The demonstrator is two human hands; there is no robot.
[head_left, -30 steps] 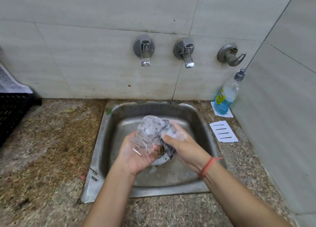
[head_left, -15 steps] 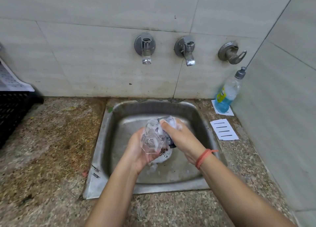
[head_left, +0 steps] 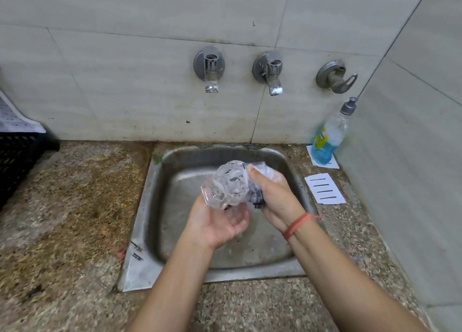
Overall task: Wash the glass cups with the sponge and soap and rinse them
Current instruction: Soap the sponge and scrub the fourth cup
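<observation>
Glass cup (head_left: 226, 185) in left hand (head_left: 217, 223), sponge (head_left: 257, 195) in right hand (head_left: 278, 196); bottle (head_left: 332, 131) label (head_left: 319, 139) illegible.

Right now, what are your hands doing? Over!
Left hand holds soapy glass cup over sink. Right hand grips sponge against it. Nothing in the way.

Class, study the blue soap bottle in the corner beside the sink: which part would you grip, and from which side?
Grip the soap bottle round its straight middle, coming from the front-left: walls close off its back and right, and its cap tilts toward the right wall.
</observation>
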